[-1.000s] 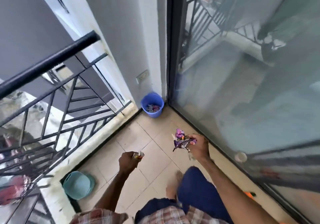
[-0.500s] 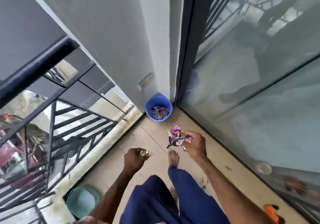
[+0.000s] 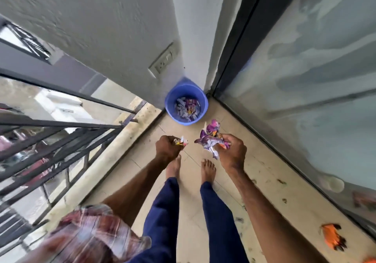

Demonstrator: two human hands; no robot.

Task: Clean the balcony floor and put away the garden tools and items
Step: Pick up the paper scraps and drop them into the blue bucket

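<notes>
Head view — beige tiled balcony floor [image 3: 270,183], speckled with dirt. Blue bucket [image 3: 171,104] of wrappers in corner. Left hand [image 3: 167,147] fisted on small wrapper [image 3: 181,141]; right hand [image 3: 234,151] clutching purple wrappers [image 3: 209,138] — near bucket.

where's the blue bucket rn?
In the head view the blue bucket stands on the floor in the far corner, where the wall meets the glass door frame, just ahead of both hands, wrappers already inside.

head cam | looks steeply down | near hands | faces corner bucket [image 3: 186,104]
</notes>
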